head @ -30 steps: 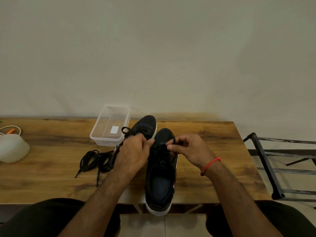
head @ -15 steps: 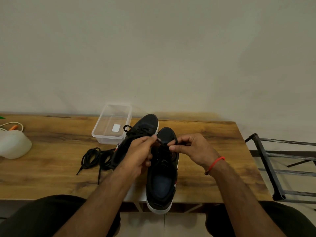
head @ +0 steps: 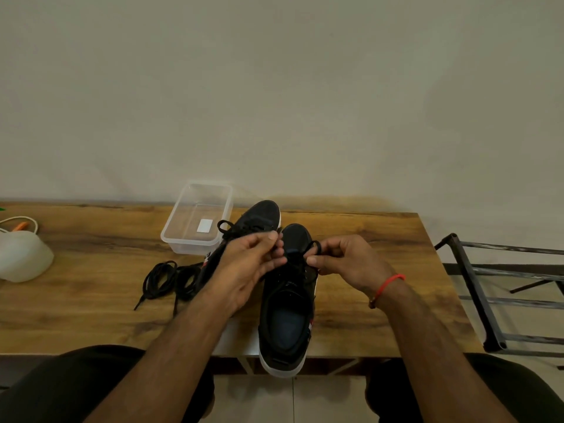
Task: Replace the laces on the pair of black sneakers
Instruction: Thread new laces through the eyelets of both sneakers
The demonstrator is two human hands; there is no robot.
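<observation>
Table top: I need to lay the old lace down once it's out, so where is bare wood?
Bare wood: right of the right hand to the table edge, and between white tub and loose laces. Crowded around clear container and sneakers.

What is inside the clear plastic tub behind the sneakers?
Inside the clear rectangular plastic tub, only a small white square label shows on its floor. The far black sneaker hides the tub's near right corner.

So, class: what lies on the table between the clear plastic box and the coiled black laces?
Nothing: the head view shows bare wooden table between the clear plastic box and coiled black laces.
</observation>
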